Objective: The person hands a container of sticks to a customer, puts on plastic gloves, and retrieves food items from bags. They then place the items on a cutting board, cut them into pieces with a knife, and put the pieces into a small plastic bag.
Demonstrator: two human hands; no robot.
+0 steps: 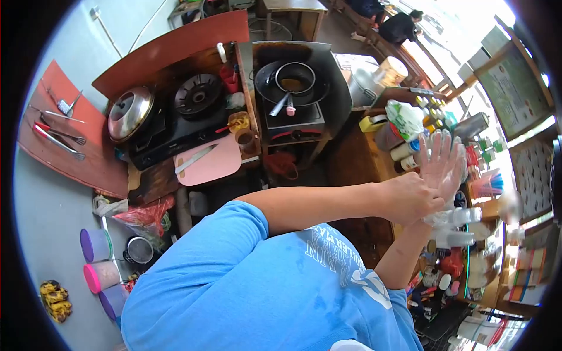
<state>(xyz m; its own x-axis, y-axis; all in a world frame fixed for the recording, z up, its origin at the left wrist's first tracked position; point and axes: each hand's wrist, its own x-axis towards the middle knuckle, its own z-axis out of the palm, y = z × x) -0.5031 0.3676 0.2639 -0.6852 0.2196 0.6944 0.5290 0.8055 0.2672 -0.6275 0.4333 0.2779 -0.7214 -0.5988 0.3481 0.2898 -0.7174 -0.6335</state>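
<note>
My right hand (pixel 440 167) is raised at the right with its fingers spread, inside a loose clear plastic glove (pixel 453 178). Across my body reaches my left arm, and my left hand (pixel 413 198) is closed at the base of the right palm, its fingers pinching the glove near the wrist. The left hand itself looks bare. Behind the gloved hand stand several bottles and jars (pixel 404 151) and a plastic bag with green contents (pixel 404 120) on a wooden counter.
At the back, a small pan (pixel 295 78) sits in a wok (pixel 263 82) on a stove. Left of it are a gas burner (pixel 199 95), a lidded pot (pixel 130 114) and a pink cutting board (pixel 219 159) with a knife (pixel 196 159). A person (pixel 398 28) sits at the far right.
</note>
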